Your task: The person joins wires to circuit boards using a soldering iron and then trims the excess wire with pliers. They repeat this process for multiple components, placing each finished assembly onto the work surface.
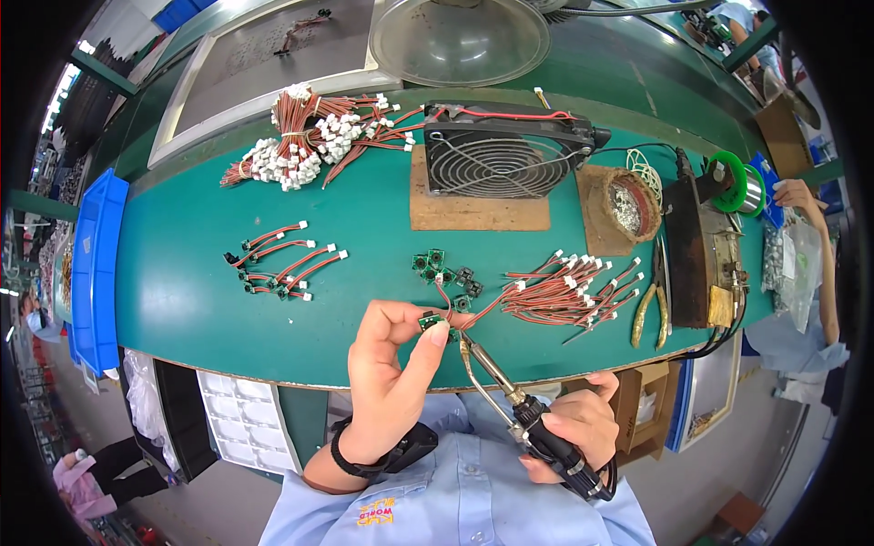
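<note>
My left hand (390,369) pinches a small green circuit board (429,321) between thumb and fingers near the table's front edge. In my right hand (584,429) is a soldering iron (493,371) with a thin metal tube alongside it, its tip touching or very near the board; the exact contact is too small to tell. A red-brown wire with a white connector (520,286) runs from the fingertips. Just beyond lie several loose green boards (428,266). To their right spreads a pile of red-brown wires (569,296). Wired boards (271,280) lie at the left.
A black fan (501,159) stands at the back, beside bundled connector wires (293,136). On the right are a solder-scrap bowl (628,205), pliers (645,314), a dark soldering station (694,259) and a green solder spool (737,185). A blue bin (96,264) borders the left. Another person's hand (797,196) shows far right.
</note>
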The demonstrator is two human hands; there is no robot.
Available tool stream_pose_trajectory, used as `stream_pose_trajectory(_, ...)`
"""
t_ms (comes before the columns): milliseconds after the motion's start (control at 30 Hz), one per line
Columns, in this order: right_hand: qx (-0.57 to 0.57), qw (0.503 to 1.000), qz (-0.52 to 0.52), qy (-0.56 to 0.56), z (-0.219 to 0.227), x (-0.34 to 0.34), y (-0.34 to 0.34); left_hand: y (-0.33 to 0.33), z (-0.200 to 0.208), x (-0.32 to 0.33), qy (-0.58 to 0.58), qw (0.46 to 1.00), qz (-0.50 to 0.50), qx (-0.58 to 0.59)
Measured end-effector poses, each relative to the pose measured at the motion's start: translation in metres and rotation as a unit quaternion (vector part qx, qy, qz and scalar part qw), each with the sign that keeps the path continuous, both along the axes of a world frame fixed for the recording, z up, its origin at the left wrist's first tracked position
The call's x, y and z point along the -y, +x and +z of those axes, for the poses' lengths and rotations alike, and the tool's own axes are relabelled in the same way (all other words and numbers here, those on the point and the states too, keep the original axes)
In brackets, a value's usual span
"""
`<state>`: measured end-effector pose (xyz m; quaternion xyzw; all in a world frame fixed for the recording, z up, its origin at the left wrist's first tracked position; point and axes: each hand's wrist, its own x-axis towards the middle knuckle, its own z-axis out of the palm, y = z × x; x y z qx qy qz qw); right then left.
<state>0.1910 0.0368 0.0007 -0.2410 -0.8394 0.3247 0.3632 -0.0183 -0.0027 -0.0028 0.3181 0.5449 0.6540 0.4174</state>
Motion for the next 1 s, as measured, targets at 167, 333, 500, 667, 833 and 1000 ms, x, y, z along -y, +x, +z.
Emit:
stream_pose_trajectory(167,-0.006,1.000,0.002,0.003,-0.0026,0.0002,-0.0002,0.0001,0.0012,0.0008,-0.003,1.000,-0.006,-0.007)
stream_pose_trajectory(333,0.008,1.000,0.005,-0.006,0.0006,0.0004,0.0012,0.0004,0.0021,0.0020,-0.013,1.000,-0.010,-0.005)
stream_pose_trajectory(500,0.008,1.000,0.007,-0.012,0.0012,0.0002,0.0011,0.0007,0.0026,0.0021,-0.013,1.000,-0.011,-0.001)
stream_pose_trajectory(667,-0.018,1.000,0.007,-0.009,-0.0047,0.0001,0.0015,0.0006,0.0030,0.0028,-0.016,1.000,-0.013,-0.007)
stream_pose_trajectory(833,-0.020,1.000,0.012,0.000,-0.0044,-0.0023,0.0023,-0.0001,0.0045,0.0033,-0.019,1.000,-0.020,0.012)
stream_pose_trajectory(1000,-0.022,1.000,0.008,0.009,-0.0049,-0.0014,0.0023,0.0007,0.0062,0.0024,-0.016,0.999,-0.019,0.021)
